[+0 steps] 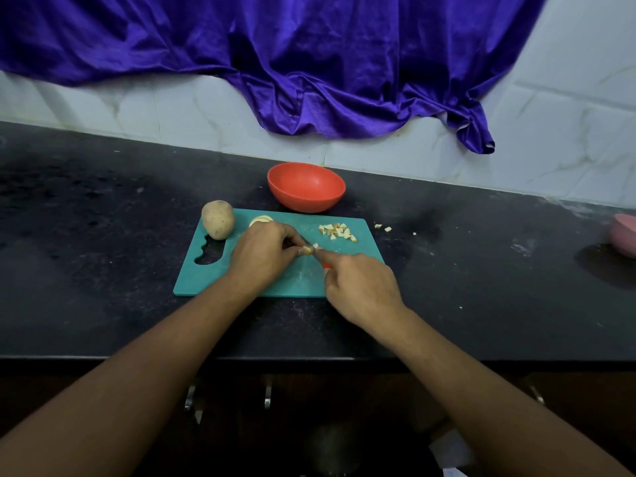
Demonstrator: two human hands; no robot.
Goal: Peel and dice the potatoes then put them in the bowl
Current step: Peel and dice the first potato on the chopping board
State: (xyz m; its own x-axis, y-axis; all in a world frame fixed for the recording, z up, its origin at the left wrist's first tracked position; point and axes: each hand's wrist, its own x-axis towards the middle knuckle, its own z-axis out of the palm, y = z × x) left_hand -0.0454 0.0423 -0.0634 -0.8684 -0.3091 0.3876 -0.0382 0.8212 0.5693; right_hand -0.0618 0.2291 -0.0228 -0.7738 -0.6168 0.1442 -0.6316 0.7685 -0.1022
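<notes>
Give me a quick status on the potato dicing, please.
Left hand pinches potato piece; right hand grips knife. Diced bits on board, bowl empty. Whole potato unpeeled.

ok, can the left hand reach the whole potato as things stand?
Probably yes: the whole potato lies close beside the left hand with nothing between, though that hand pinches a potato piece and would need to drop it.

Board's (pixel 298 278) back edge crowded; counter (pixel 103 242) open to the left and front.
The left hand (pixel 262 253), pinching a piece (pixel 305 250), and right hand (pixel 362 285), gripping a knife (pixel 326 266), fill the board's middle. Along its back edge: a potato (pixel 217 219) at the left corner, slices (pixel 260 220) beside it, dice (pixel 339 231) toward the right corner. The bowl (pixel 304 202) sits just behind that edge. Stray bits (pixel 383 227) lie off the board's right edge; a pink bowl (pixel 624 235) stands at the counter's far right.
</notes>
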